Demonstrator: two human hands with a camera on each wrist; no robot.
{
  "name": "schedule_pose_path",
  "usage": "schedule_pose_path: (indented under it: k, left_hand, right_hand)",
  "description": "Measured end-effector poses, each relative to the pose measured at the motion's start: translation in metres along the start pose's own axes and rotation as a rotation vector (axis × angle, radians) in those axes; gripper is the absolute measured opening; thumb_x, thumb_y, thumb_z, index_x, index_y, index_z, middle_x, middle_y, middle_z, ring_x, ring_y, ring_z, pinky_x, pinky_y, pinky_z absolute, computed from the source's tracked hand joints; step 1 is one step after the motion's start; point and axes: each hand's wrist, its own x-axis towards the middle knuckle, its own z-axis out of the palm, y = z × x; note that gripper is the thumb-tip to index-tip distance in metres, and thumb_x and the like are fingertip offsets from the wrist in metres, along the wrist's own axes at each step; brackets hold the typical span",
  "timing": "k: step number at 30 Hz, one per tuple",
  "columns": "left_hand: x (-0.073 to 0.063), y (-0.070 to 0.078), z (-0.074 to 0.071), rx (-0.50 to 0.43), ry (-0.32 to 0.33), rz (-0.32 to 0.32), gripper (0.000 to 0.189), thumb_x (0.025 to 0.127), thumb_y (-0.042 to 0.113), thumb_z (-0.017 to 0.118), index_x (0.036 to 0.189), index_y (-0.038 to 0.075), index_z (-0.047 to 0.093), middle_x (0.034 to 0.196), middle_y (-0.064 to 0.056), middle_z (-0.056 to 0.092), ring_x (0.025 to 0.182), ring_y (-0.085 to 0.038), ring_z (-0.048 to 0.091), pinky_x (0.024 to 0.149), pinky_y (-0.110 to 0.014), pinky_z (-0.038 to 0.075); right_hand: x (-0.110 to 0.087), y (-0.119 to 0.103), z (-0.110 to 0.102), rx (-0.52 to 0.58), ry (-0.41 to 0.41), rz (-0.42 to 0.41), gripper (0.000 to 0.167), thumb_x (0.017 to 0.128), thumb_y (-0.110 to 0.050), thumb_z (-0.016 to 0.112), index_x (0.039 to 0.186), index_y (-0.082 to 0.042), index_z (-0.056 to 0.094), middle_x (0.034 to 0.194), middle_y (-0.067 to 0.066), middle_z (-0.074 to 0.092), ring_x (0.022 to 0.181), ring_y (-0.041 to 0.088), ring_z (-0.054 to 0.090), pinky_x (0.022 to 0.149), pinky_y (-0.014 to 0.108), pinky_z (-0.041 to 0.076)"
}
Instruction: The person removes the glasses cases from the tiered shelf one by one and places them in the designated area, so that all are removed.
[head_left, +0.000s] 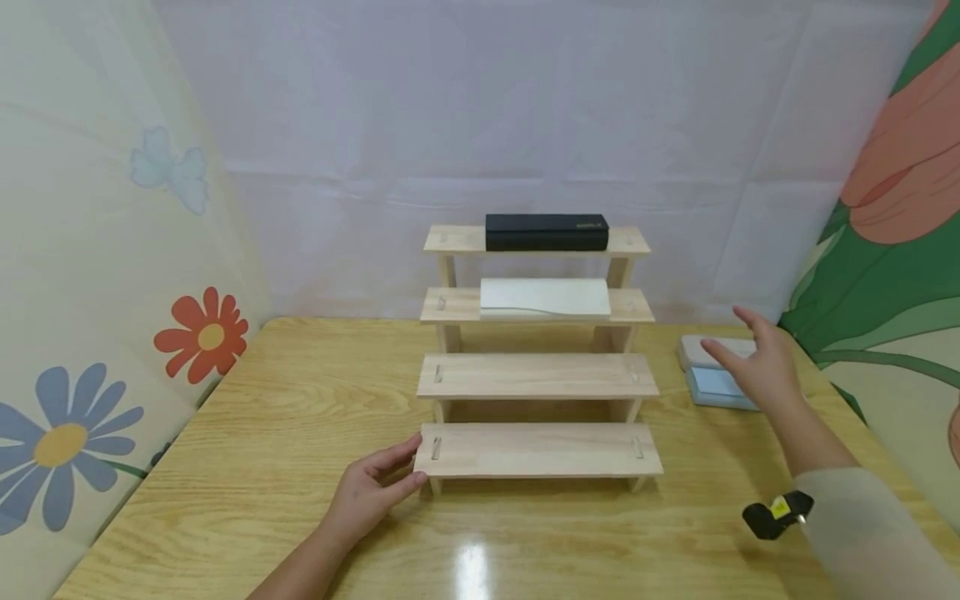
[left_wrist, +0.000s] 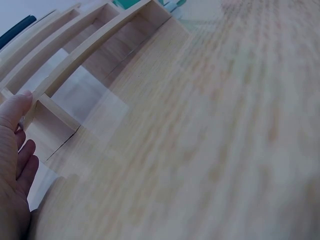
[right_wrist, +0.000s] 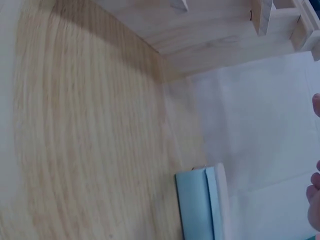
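A four-tier wooden display stand (head_left: 538, 450) stands on the table. At its left, my left hand (head_left: 367, 492) holds the end of the lowest shelf, thumb by the front corner; the left wrist view shows the thumb (left_wrist: 17, 109) against the wood. My right hand (head_left: 768, 367) hovers with thumb and fingers spread, holding nothing, by a light blue case (head_left: 716, 385) and a pale grey case (head_left: 693, 348) on the table. The right wrist view shows the blue case (right_wrist: 194, 205) below the fingers. On the top shelf lies a black case (head_left: 546, 233), and a white case (head_left: 543, 297) on the one below.
The wood-grain table (head_left: 322, 367) extends around the stand. A white cloth (head_left: 360, 100) hangs behind, with flower-print panels at the left and right (head_left: 892, 275). A black wrist device (head_left: 776, 512) sits by the right sleeve.
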Motion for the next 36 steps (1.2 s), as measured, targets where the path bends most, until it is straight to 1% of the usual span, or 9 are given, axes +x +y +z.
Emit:
schedule_pose_path:
  k: [3,6,11,17,20,28,36]
  left_hand:
    - [0.000,0.000,0.000,0.003,0.003,-0.010,0.047,0.083,0.006,0.077,0.126,-0.006,0.061,0.134,-0.019,0.058,0.106,0.008,0.059,0.091,-0.015,0.052]
    - [0.000,-0.001,0.000,0.000,0.002,-0.017,0.048,0.083,0.005,0.077,0.126,-0.006,0.061,0.134,-0.019,0.058,0.106,0.008,0.059,0.091,-0.015,0.052]
    - [0.001,-0.002,0.000,-0.007,-0.002,-0.015,0.048,0.083,0.005,0.076,0.127,-0.006,0.060,0.134,-0.019,0.058,0.105,0.008,0.060,0.089,-0.013,0.052]
    - [0.000,-0.002,0.001,-0.005,-0.002,-0.013,0.048,0.083,0.006,0.077,0.127,-0.005,0.061,0.135,-0.019,0.058,0.105,0.008,0.059,0.089,-0.012,0.051]
    - [0.000,-0.001,0.001,-0.005,0.000,-0.017,0.048,0.083,0.006,0.077,0.126,-0.005,0.061,0.135,-0.018,0.058,0.105,0.008,0.059,0.089,-0.013,0.051]
    - [0.000,-0.001,0.001,-0.004,0.003,-0.028,0.049,0.083,0.006,0.077,0.127,-0.005,0.061,0.135,-0.017,0.058,0.105,0.008,0.059,0.090,-0.013,0.052]
    - [0.001,-0.001,0.000,-0.005,0.002,-0.026,0.048,0.083,0.006,0.077,0.127,-0.005,0.061,0.135,-0.017,0.058,0.106,0.009,0.059,0.090,-0.013,0.051]
  right_hand:
    - [0.001,-0.008,0.002,0.030,-0.006,-0.028,0.084,0.094,-0.044,0.062,0.155,-0.003,0.021,0.158,0.029,0.024,0.140,0.052,0.024,0.110,0.069,0.027]
    - [0.003,-0.015,0.004,0.083,-0.016,-0.062,0.084,0.094,-0.040,0.064,0.155,-0.002,0.020,0.159,0.027,0.023,0.141,0.051,0.024,0.112,0.066,0.027]
    - [0.006,-0.025,0.009,0.159,-0.024,-0.112,0.082,0.094,-0.034,0.065,0.154,0.000,0.021,0.158,0.026,0.025,0.142,0.048,0.025,0.116,0.061,0.026]
    - [0.011,-0.038,0.015,0.208,-0.009,-0.129,0.080,0.094,-0.029,0.067,0.153,0.000,0.023,0.156,0.027,0.029,0.140,0.046,0.029,0.117,0.058,0.028]
    - [0.013,-0.045,0.018,0.244,-0.016,-0.134,0.079,0.094,-0.026,0.067,0.153,0.000,0.022,0.155,0.027,0.029,0.140,0.045,0.029,0.118,0.057,0.027]
    - [0.018,-0.063,0.024,0.284,-0.057,-0.131,0.080,0.093,-0.028,0.068,0.154,-0.002,0.022,0.157,0.025,0.029,0.144,0.041,0.028,0.120,0.053,0.025]
    - [0.021,-0.083,0.029,0.264,-0.077,-0.145,0.082,0.092,-0.030,0.070,0.155,-0.005,0.023,0.157,0.022,0.030,0.145,0.038,0.029,0.121,0.051,0.026]
